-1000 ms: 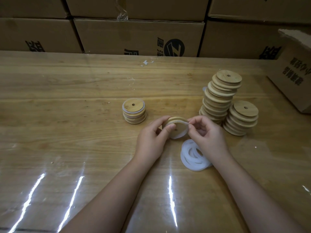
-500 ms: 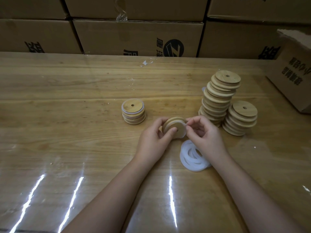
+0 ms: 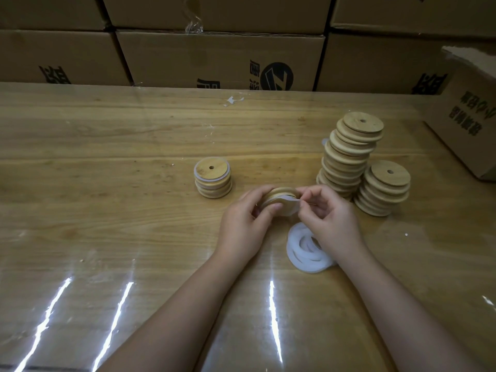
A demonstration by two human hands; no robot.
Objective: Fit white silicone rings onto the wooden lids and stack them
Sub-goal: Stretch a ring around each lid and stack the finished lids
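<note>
My left hand [image 3: 245, 224] grips a wooden lid [image 3: 281, 194] by its edge, above the middle of the table. My right hand [image 3: 330, 216] pinches the white silicone ring [image 3: 291, 204] at the lid's right side. The ring lies partly round the lid. A loose pile of white rings [image 3: 303, 251] sits on the table under my right wrist. A short stack of ringed lids [image 3: 212, 181] stands to the left. Two stacks of bare wooden lids stand to the right, a tall leaning one [image 3: 346, 157] and a lower one [image 3: 383, 187].
Cardboard boxes [image 3: 220, 60] line the far edge of the wooden table [image 3: 107, 210]. Another box [image 3: 467, 119] stands on the table at the right. The tabletop is covered with clear film that reflects light near me.
The lid has tilted between my hands and the ring has been pulled further along its right edge. Both hands stay in the same place.
</note>
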